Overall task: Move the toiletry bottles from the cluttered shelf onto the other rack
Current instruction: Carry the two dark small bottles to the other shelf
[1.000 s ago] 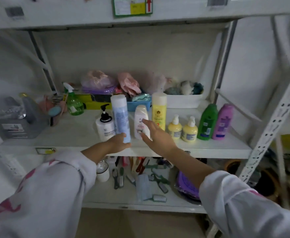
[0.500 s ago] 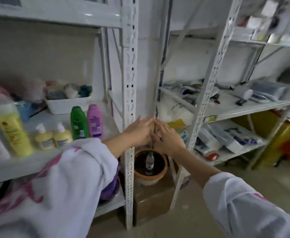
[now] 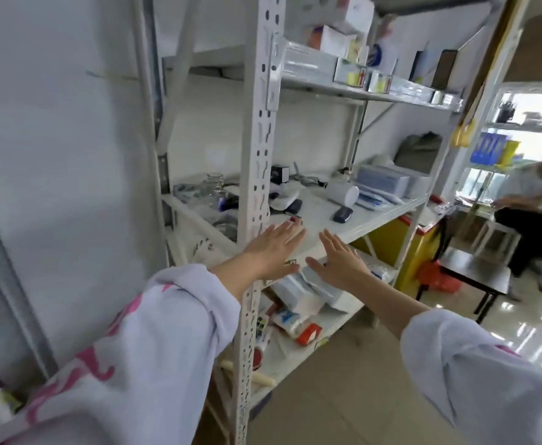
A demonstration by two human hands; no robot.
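Note:
I face the other rack [image 3: 258, 130], a white metal frame with slotted posts. Its middle shelf [image 3: 375, 220] is at hand height. My left hand [image 3: 274, 248] and my right hand [image 3: 338, 260] are both stretched out flat over the front edge of that shelf, palms down, fingers apart, holding nothing. No toiletry bottle is in view; the cluttered shelf with the bottles lies out of frame to the left.
The middle shelf carries glass jars [image 3: 213, 187], a white cylinder [image 3: 343, 193], a dark mouse [image 3: 342, 215] and stacked boxes [image 3: 383, 184]. Packets [image 3: 298, 297] crowd the shelf below. A yellow bin [image 3: 395, 248], a dark table [image 3: 475, 274] and a seated person [image 3: 533, 207] are to the right.
The view has swung right, away from the bottle shelf to the other rack. Both hands, holding nothing, rose from beside the rack post to the middle shelf's front edge.

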